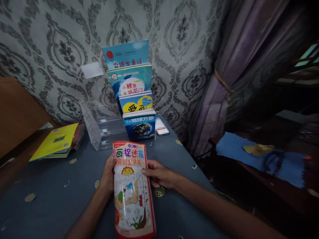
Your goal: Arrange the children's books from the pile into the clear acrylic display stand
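A red-bordered children's picture book (pixel 131 199) with a cartoon lion is held up over the table, cover facing me. My left hand (pixel 109 172) grips its left edge, with the fingers partly hidden behind it. On the right edge, my right hand (pixel 159 174) holds it with the thumb on the cover. Just beyond stands a clear acrylic tiered rack (pixel 93 132). Its right side bears books in steps: a dark blue earth book (pixel 139 129) in front, a yellow and blue book (pixel 136 103), a teal book (pixel 131 81) and a taller blue book (pixel 127 54).
At the left lies a stack of books topped by a yellow one (pixel 56 141), near a brown panel (pixel 20 106). A white blurred item (pixel 161 126) sits right of the rack. Patterned wallpaper is behind; a tied purple curtain (pixel 211 109) and a blue cloth (pixel 261 159) are at the right.
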`<state>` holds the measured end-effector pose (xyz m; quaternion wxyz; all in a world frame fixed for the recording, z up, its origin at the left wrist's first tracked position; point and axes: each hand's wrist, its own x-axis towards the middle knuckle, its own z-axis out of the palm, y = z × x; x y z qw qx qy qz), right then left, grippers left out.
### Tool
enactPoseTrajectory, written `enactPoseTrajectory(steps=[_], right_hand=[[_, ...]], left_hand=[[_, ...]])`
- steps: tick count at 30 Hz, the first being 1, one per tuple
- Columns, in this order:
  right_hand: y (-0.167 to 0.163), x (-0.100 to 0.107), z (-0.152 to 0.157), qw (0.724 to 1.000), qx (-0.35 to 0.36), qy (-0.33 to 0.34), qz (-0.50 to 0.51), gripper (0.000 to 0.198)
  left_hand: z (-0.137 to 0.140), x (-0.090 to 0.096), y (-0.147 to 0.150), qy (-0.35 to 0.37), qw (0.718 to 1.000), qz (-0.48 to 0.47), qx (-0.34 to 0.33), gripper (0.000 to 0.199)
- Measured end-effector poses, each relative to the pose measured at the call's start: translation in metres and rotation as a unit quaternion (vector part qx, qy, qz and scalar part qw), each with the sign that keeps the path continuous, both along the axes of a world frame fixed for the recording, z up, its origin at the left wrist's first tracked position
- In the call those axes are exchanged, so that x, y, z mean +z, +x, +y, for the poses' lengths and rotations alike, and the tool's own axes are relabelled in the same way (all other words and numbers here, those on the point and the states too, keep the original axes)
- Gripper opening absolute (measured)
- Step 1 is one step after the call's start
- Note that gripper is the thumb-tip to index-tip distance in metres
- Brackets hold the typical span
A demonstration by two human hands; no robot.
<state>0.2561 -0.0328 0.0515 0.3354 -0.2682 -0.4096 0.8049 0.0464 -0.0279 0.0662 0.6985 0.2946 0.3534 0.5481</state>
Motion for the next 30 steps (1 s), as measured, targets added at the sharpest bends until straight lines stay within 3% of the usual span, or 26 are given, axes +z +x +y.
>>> enactPoseTrajectory(steps=[3,9,17,22,25,30], right_hand=[[0.006,0.003,0.005,0.999,-0.013,0.047,-0.010,0.059],[0.015,0.022,0.007,0.980,-0.094,0.169,-0.039,0.052],[0.010,0.055,-0.014,0.916,-0.157,0.342,-0.135,0.031],[0.008,0.051,-0.022,0.859,-0.155,0.430,-0.232,0.027],[0.008,0.053,-0.026,0.844,-0.139,0.444,-0.266,0.028],[0.014,0.067,-0.028,0.814,-0.118,0.478,-0.306,0.033]], left_hand=[[0.001,0.008,-0.001,0.053,0.997,0.049,0.037,0.073],[-0.001,0.031,-0.013,0.078,0.987,0.136,0.020,0.076],[-0.016,0.066,-0.048,0.157,0.946,0.275,0.063,0.066],[-0.026,0.061,-0.065,0.190,0.891,0.408,0.053,0.045],[-0.032,0.059,-0.069,0.216,0.851,0.475,0.056,0.039],[-0.045,0.078,-0.066,0.258,0.758,0.593,0.080,0.034]])
